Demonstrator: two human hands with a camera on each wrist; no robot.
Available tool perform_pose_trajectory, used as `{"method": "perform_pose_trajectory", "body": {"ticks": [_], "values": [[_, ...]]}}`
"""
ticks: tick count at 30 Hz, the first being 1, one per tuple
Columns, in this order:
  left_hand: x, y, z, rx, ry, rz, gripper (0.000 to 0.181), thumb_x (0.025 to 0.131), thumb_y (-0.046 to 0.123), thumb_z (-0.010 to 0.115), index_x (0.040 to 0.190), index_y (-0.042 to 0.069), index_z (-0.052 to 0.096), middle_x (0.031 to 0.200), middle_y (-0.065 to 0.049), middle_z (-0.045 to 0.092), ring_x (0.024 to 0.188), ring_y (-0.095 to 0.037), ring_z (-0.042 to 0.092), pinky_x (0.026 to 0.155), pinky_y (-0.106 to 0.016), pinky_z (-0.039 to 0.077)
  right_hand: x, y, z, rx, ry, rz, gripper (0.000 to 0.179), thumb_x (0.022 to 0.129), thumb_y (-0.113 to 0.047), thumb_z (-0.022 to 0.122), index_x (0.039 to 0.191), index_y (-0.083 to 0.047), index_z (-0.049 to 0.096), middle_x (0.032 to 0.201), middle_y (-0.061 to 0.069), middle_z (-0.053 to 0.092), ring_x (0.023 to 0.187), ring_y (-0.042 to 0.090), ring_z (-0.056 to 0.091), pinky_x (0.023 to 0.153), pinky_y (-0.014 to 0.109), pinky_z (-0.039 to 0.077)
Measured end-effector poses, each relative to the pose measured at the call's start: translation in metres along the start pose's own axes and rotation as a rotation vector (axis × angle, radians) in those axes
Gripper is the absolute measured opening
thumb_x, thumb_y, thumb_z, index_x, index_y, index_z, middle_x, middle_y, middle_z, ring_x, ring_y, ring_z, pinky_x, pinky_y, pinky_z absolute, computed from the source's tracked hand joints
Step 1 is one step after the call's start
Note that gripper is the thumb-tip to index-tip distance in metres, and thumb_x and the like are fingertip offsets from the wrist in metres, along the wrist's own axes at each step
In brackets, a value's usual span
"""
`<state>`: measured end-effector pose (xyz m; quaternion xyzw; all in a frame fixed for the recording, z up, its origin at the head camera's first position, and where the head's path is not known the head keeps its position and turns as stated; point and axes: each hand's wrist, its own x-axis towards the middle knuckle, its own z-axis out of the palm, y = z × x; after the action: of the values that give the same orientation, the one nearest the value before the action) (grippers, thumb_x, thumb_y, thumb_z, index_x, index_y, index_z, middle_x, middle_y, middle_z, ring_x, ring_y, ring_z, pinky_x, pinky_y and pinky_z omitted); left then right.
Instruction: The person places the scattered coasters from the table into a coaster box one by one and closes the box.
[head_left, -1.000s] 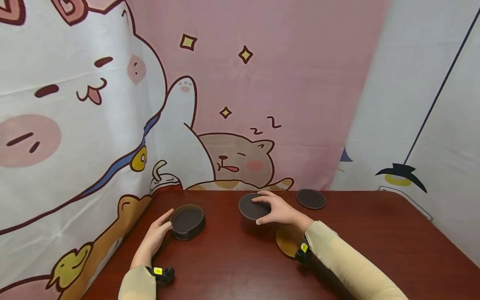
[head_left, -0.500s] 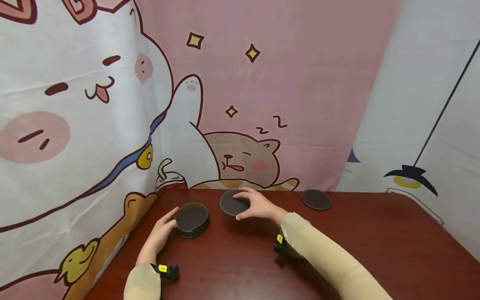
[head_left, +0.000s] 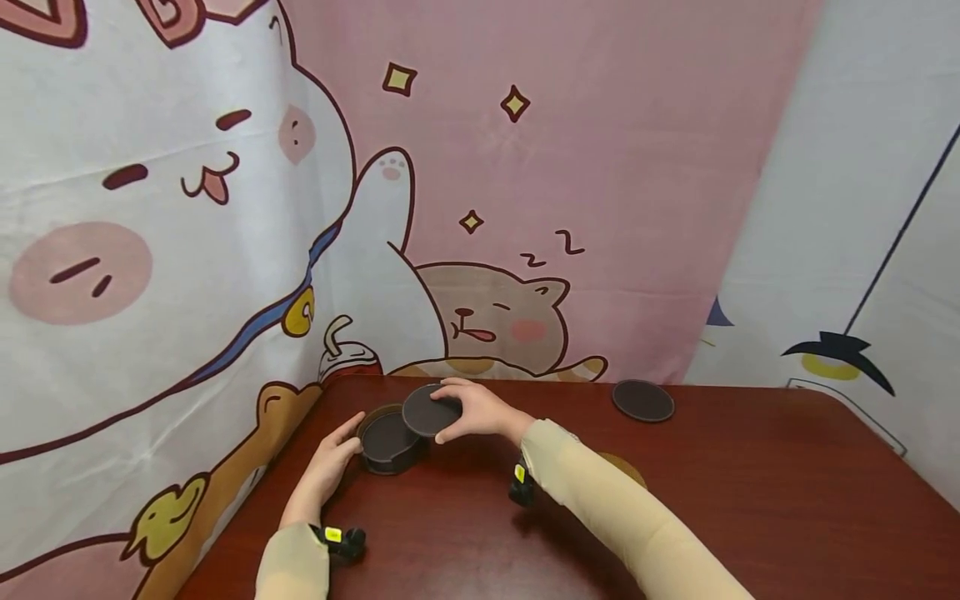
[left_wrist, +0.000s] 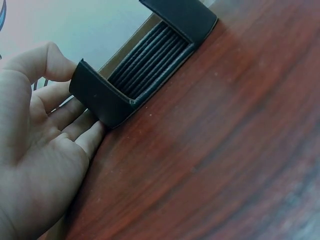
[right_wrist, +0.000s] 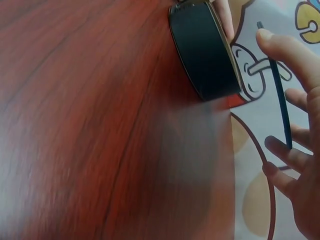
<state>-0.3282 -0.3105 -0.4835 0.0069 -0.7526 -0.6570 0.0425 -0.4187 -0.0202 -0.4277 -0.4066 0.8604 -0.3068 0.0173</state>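
A round black coaster holder [head_left: 393,457] stands on the table at the left, with a notch in its wall. Through that notch, in the left wrist view, shows a stack of dark coasters [left_wrist: 150,60]. My left hand [head_left: 328,468] holds the holder's left side, thumb by the rim and fingers along the outer wall. One more dark coaster [head_left: 427,410] is in my right hand [head_left: 483,413], pinched by its edges between thumb and fingers. In the head view it overlaps the holder's right rim; the right wrist view shows it raised, apart from the holder [right_wrist: 205,50].
Another dark coaster [head_left: 643,401] lies flat near the table's back edge. A yellowish-brown disc [head_left: 624,468] lies behind my right forearm, mostly hidden. The reddish wooden table [head_left: 750,483] meets a cartoon-printed curtain [head_left: 600,167] at the back and left.
My right hand has carried the coaster leftward, from the middle of the table to the holder's right rim. My left hand has stayed at the holder. The head view has shifted slightly.
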Motion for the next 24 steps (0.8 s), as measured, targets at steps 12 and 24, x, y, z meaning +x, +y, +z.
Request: {"method": "perform_pose_trajectory", "body": {"ticks": [12,24], "values": [[0.001,0.001,-0.001,0.007,0.001,0.009,0.064,0.087,-0.004,0.044,0.149,0.005,0.037,0.153,-0.014,0.031,0.133,-0.024,0.031,0.090,-0.014,0.032,0.022,-0.016,0.019,-0.059,-0.088,0.001,0.074,0.068,-0.047,0.082,0.134,-0.022,0.059,0.150,0.009,0.038,0.134,0.023,0.039,0.101,0.036,0.039],[0.003,0.000,-0.001,0.021,0.018,0.018,0.066,0.083,-0.004,0.046,0.148,0.003,0.038,0.151,-0.015,0.034,0.130,-0.024,0.034,0.091,-0.017,0.033,0.031,-0.025,0.036,-0.057,-0.116,0.009,0.070,0.073,-0.044,0.080,0.133,-0.016,0.060,0.150,0.010,0.039,0.140,0.022,0.030,0.107,0.036,0.032]]}}
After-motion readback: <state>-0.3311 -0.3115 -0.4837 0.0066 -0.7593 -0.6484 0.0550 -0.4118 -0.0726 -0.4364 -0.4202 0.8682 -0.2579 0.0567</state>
